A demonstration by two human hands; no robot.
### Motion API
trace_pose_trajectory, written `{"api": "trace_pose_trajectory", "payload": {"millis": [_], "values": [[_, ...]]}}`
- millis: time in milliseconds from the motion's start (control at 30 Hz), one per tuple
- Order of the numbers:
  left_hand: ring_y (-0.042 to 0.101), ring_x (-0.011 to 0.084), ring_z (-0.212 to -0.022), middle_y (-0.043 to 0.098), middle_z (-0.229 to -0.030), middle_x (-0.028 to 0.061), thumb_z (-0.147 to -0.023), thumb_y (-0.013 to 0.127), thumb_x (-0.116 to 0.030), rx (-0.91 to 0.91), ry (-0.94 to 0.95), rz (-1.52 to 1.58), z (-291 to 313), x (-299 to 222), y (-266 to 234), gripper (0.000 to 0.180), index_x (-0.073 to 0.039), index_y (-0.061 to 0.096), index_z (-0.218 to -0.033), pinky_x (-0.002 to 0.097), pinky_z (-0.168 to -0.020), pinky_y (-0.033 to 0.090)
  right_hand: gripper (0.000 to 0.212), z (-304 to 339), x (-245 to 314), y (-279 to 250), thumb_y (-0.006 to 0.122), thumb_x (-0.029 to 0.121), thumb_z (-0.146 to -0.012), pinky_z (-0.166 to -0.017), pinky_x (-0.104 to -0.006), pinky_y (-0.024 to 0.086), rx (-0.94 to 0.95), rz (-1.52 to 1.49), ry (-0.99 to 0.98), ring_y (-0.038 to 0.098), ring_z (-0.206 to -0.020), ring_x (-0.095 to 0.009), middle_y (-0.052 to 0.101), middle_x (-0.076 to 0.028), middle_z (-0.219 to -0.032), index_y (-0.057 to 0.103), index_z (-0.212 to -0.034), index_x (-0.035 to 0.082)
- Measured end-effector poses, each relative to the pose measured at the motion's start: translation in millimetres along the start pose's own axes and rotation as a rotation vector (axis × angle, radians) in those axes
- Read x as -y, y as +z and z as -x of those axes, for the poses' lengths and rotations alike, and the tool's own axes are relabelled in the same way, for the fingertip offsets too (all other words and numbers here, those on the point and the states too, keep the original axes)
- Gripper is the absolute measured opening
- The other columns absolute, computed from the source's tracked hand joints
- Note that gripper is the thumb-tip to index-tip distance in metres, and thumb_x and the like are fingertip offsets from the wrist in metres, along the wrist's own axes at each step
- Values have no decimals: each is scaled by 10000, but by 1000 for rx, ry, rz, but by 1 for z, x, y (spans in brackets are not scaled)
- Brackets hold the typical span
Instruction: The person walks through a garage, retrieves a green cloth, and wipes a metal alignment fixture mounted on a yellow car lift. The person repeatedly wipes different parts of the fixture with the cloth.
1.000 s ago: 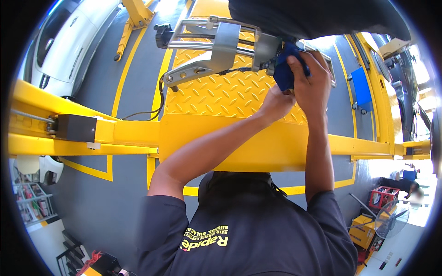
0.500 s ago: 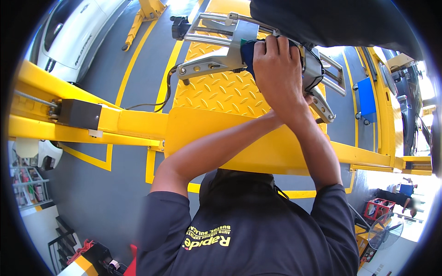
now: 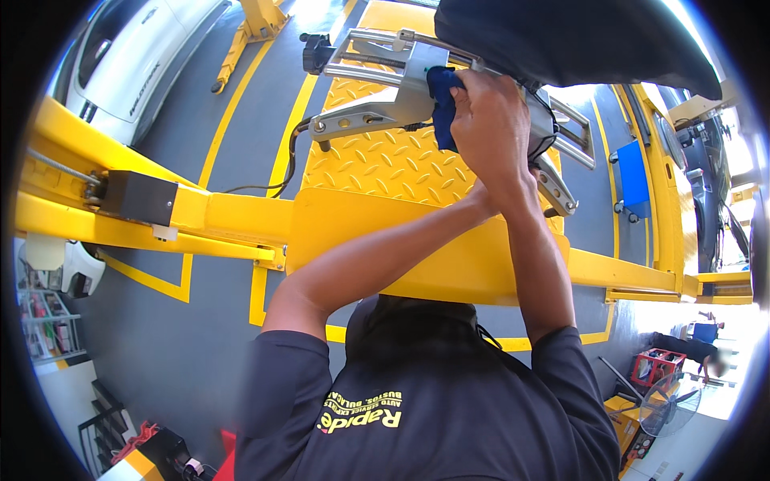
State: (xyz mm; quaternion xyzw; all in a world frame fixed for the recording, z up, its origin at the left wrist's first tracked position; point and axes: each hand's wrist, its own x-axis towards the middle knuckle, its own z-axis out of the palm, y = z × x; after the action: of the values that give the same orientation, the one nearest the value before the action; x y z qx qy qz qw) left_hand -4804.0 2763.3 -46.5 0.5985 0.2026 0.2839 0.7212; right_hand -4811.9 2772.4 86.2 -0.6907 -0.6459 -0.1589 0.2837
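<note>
My right hand [image 3: 493, 116] is closed around a dark blue cloth [image 3: 443, 104], part of which hangs out past the thumb on the left. The cloth lies against a silver metal clamp frame [image 3: 385, 108], which has parallel rods, jointed arms and a black knob [image 3: 318, 54] at its left end. My left forearm [image 3: 385, 244] crosses behind the right wrist. Most of my left hand [image 3: 535, 170] is hidden there, close to the frame's lower right arm, so its fingers cannot be read. A black cable [image 3: 553, 116] loops at the frame's right side.
Below the frame is a yellow tread-plate platform [image 3: 377, 164] with a smooth yellow front plate [image 3: 433, 264]. Yellow beams [image 3: 216, 216] run out to both sides. A large black shape [image 3: 577, 44] overhangs the frame. A white vehicle [image 3: 136, 64] stands far left, a blue wheeled panel [image 3: 632, 176] at right.
My right hand has shifted slightly down and its fingers have turned, so the cloth now hangs out further on the left. The overhanging black shape reaches lower at the right.
</note>
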Motion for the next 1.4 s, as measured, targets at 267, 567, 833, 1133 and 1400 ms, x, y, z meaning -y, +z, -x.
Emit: {"api": "trace_pose_trajectory", "payload": {"millis": [267, 567, 833, 1133, 1400], "values": [[713, 211, -931, 765, -1074, 84, -982, 700, -285, -16, -87, -52, 7, -31, 6, 367, -35, 701, -1250, 357, -855, 548, 336, 38, -19, -56, 707, 238, -1022, -862, -361, 587, -596, -664, 466, 720, -1036, -250, 747, -126, -1129, 718, -1264, 6], [681, 127, -1033, 730, -1127, 47, -1011, 695, -322, -53, 183, -53, -15, 29, 3, 436, -33, 647, -1333, 326, -869, 553, 312, 28, 6, 15, 710, 254, -951, -1095, -441, 436, -131, 411, -164, 592, -1242, -264, 684, -62, -1275, 755, -1228, 118], [683, 135, -1013, 733, -1086, 46, -1020, 686, -307, -35, 81, -102, -5, 1, -6, 387, -31, 664, -1291, 330, -864, 546, 339, 31, -4, -15, 762, 152, -863, -1101, -441, 433, 66, -68, -202, 673, -1120, -289, 746, -92, -1141, 758, -1198, 104], [554, 81, -737, 654, -802, 7, -994, 678, -244, -76, -66, -15, 2, -24, 9, 244, -6, 722, -1024, 290, -667, 431, 322, 9, -148, -121, 548, 248, -1106, -849, -355, 536, -439, -403, 227, 675, -907, -196, 716, -121, -1020, 645, -1285, -1], [658, 123, -934, 740, -995, 44, -1015, 675, -263, -40, -145, -119, 1, -32, 2, 297, 1, 741, -1135, 314, -783, 528, 456, -30, -200, -56, 568, 307, -1089, -1097, -480, 463, 518, -2, 60, 602, -1285, -425, 647, -253, -1369, 569, -1440, 16]]}}
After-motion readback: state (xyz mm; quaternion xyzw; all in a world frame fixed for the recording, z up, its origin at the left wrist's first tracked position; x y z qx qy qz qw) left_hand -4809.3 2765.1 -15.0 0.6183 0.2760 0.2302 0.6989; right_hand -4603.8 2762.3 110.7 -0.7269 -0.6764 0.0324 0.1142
